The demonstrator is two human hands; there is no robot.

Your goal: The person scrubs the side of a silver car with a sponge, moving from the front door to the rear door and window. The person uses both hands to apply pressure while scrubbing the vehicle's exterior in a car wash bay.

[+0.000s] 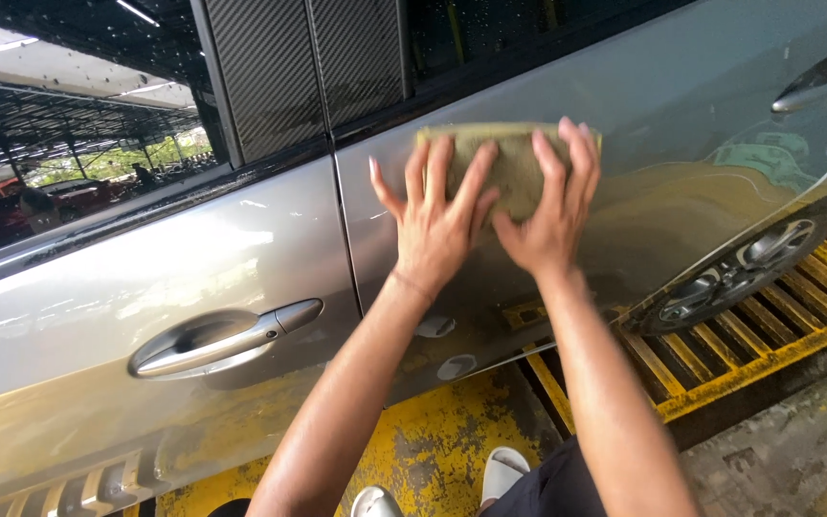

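Fingers of the left hand (437,225) and right hand (547,206) spread wide and flat over 1 olive cloth (509,158), pinning it against the silver car door (662,124) just below the window's lower edge, so palm pressure keeps it from sliding down.

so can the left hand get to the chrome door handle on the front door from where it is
Probably yes. The left hand lies flat on the olive-green cloth against the silver rear door; the chrome door handle sits lower left, with only bare panel between and nothing blocking.
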